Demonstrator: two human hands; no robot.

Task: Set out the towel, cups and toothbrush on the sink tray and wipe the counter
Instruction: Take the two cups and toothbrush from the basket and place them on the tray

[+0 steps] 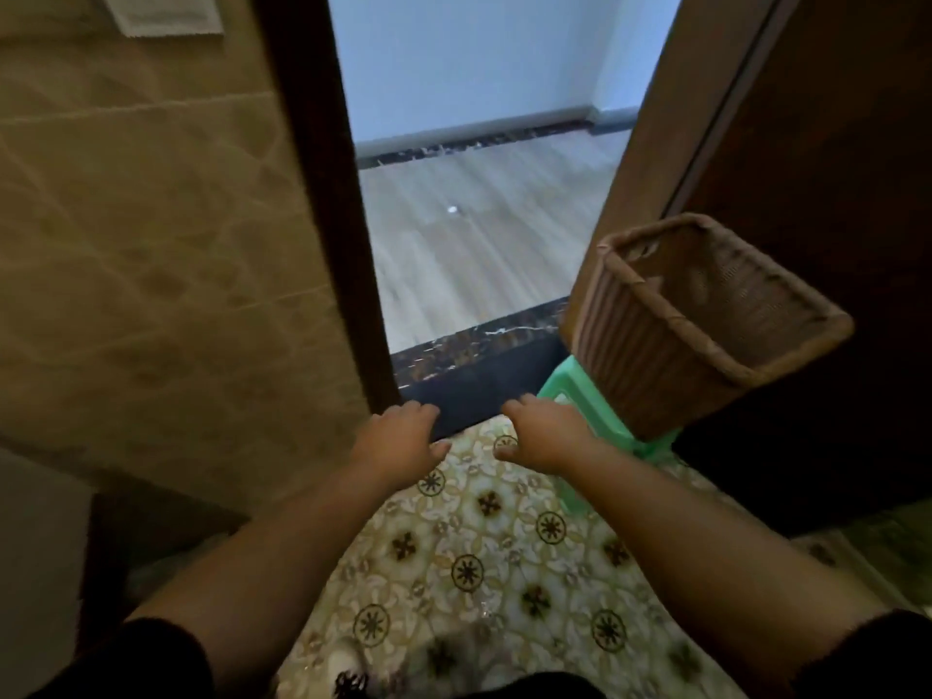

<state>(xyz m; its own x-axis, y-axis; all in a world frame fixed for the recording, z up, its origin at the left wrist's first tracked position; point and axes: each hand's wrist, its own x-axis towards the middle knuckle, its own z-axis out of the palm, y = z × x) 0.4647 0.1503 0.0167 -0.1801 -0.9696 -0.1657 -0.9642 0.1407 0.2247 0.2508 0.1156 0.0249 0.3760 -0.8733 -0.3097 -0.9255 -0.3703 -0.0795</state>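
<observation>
You are facing a bathroom doorway, patterned floor tiles underfoot, wooden flooring beyond the dark threshold. No towel, cups, toothbrush, sink tray or counter is in view, so nothing here shows any step done. Your left hand point(403, 438) and right hand point(542, 436) reach forward empty, fingers loosely curled. A wicker basket point(696, 320) sits on a green stool point(560, 396) at your right.

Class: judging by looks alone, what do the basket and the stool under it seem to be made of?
Basket: probably woven wicker or rattan, brown and matte; ribbed strands and a bound rim show. Stool: likely moulded plastic, smooth mint green with a slight sheen.
</observation>
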